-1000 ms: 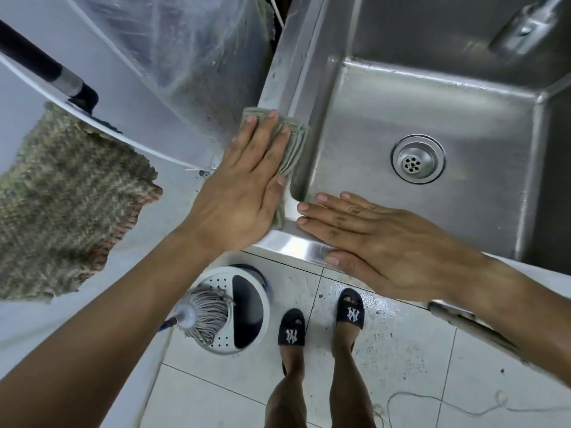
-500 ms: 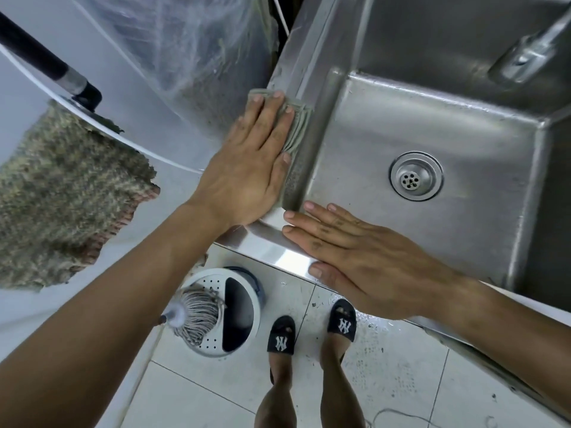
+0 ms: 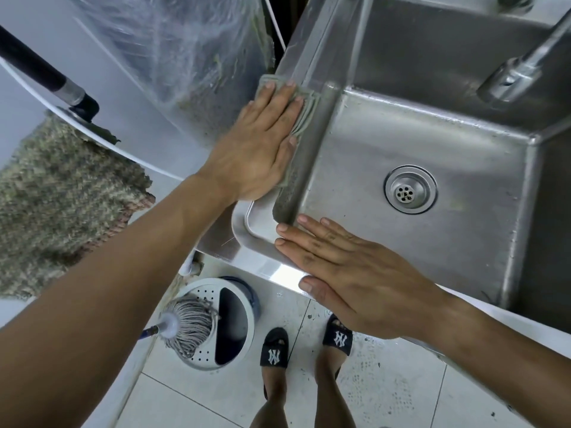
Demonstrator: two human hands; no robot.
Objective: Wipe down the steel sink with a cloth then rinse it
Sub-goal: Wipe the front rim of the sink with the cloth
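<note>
The steel sink (image 3: 426,143) fills the right half of the view, with a round drain (image 3: 410,189) in its basin and a tap (image 3: 522,69) over the far right. My left hand (image 3: 256,143) lies flat with straight fingers on a folded grey-green cloth (image 3: 306,118), pressing it onto the sink's left rim. Only the cloth's far and right edges show past the hand. My right hand (image 3: 349,273) rests flat, fingers straight, on the near rim at the front left corner.
A clear plastic sheet (image 3: 173,57) covers something left of the sink. A knitted rag (image 3: 61,193) hangs at the left under a dark pole (image 3: 40,72). On the tiled floor below stand a mop bucket (image 3: 225,322) with a mop head (image 3: 191,322), and my sandalled feet (image 3: 306,344).
My left hand has slid the cloth further along the left rim, away from me. The right hand has stayed flat on the near rim, and the view has shifted.
</note>
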